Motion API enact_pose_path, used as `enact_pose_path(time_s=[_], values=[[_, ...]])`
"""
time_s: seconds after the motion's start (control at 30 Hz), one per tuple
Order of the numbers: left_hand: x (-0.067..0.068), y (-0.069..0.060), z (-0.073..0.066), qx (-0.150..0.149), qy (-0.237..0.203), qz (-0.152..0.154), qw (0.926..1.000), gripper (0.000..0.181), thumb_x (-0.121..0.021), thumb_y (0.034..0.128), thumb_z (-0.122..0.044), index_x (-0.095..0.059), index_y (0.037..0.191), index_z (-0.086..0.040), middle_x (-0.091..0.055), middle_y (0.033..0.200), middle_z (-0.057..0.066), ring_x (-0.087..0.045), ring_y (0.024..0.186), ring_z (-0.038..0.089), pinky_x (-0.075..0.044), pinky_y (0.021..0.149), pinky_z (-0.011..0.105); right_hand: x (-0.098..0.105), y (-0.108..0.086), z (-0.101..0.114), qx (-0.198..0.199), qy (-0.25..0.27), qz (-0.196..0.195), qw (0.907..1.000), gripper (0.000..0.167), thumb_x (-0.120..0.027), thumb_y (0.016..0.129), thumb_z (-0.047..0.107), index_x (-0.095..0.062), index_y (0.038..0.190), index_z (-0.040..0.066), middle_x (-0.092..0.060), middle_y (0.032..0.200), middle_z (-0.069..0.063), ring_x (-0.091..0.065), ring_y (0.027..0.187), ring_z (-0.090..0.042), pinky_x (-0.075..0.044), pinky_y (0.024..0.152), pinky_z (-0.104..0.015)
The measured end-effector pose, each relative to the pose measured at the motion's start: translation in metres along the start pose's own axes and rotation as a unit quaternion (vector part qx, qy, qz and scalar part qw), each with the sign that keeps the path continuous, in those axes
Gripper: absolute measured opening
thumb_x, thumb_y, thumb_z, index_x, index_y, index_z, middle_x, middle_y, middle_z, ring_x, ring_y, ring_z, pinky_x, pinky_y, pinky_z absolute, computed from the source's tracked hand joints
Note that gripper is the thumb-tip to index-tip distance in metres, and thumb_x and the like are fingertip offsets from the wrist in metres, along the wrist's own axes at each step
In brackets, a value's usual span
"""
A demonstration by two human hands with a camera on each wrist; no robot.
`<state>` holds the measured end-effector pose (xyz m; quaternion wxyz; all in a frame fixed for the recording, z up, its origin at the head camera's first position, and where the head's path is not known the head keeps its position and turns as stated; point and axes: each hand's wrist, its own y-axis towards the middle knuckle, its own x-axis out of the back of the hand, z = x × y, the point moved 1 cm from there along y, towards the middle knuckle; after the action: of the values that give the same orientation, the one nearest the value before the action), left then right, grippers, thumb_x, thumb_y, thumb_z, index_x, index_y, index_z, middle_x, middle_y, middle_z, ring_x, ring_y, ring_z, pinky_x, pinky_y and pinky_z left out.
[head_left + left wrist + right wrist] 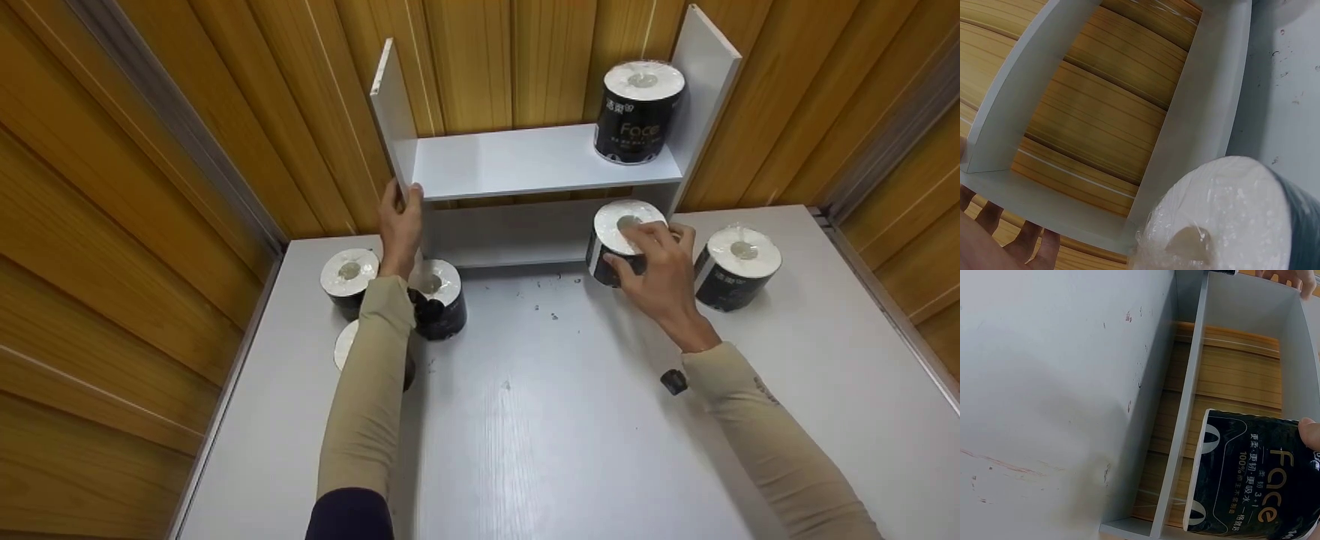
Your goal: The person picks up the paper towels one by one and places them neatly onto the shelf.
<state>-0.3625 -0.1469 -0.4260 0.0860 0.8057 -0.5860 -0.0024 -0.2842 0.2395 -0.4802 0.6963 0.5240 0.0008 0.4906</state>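
Observation:
A white shelf unit (525, 161) stands against the wood-panelled wall. My left hand (401, 229) grips its left side panel, the fingers behind the board in the left wrist view (1010, 242). My right hand (660, 274) holds a black-wrapped paper roll (609, 259) upright by its top and side, in front of the lower compartment's right part; its "Face" label shows in the right wrist view (1252, 475). Another roll (637, 124) stands on the upper board at the right end, beside the right panel.
Right of the shelf, a roll (736, 266) stands on the white table (510, 450). Several rolls stand at the left: one (349, 277) outside the shelf, one (446, 304) near its left front corner, another (345, 345) partly under my left sleeve. Small dark specks mark the table.

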Motion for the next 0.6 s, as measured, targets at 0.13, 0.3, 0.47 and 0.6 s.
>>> enact_pose_path(time_s=[0.13, 0.3, 0.47, 0.6], values=[[-0.0003, -0.0002, -0.0002, -0.005, -0.006, 0.000, 1.0000, 0.059, -0.056, 0.1101, -0.028, -0.042, 0.163, -0.007, -0.044, 0.167, 0.015, -0.038, 0.158, 0.027, -0.034, 0.128, 0.032, -0.0005, 0.0006, -0.0003, -0.003, 0.001, -0.001, 1.0000, 0.041, -0.093, 0.083, 0.018, -0.078, 0.116, 0.000, -0.070, 0.115, -0.023, -0.049, 0.112, -0.049, -0.035, 0.103, -0.060], [-0.0003, -0.0009, -0.0004, -0.001, -0.007, 0.003, 1.0000, 0.058, -0.055, 0.1103, -0.030, -0.042, 0.163, -0.010, -0.044, 0.167, 0.014, -0.038, 0.158, 0.027, -0.035, 0.128, 0.036, -0.0001, 0.0014, 0.0005, -0.011, -0.002, 0.004, 0.9999, 0.041, -0.092, 0.084, 0.019, -0.078, 0.117, 0.000, -0.070, 0.116, -0.023, -0.048, 0.115, -0.050, -0.035, 0.104, -0.060], [-0.0015, 0.0001, -0.0002, -0.001, -0.001, -0.005, 1.0000, 0.058, -0.056, 0.1101, -0.029, -0.044, 0.163, -0.009, -0.045, 0.166, 0.016, -0.039, 0.157, 0.028, -0.034, 0.129, 0.037, 0.0004, 0.0029, 0.0014, -0.013, -0.003, 0.010, 0.9999, 0.041, -0.092, 0.085, 0.019, -0.078, 0.118, 0.000, -0.070, 0.117, -0.023, -0.047, 0.116, -0.050, -0.034, 0.106, -0.060], [-0.0018, 0.0003, -0.0003, 0.002, 0.008, -0.012, 0.9999, 0.058, -0.056, 0.1097, -0.030, -0.045, 0.162, -0.009, -0.045, 0.166, 0.015, -0.039, 0.157, 0.029, -0.034, 0.129, 0.037, 0.0001, 0.0041, 0.0014, -0.012, -0.004, 0.011, 0.9999, 0.040, -0.092, 0.085, 0.019, -0.077, 0.117, 0.000, -0.069, 0.117, -0.024, -0.047, 0.116, -0.050, -0.034, 0.106, -0.060]])
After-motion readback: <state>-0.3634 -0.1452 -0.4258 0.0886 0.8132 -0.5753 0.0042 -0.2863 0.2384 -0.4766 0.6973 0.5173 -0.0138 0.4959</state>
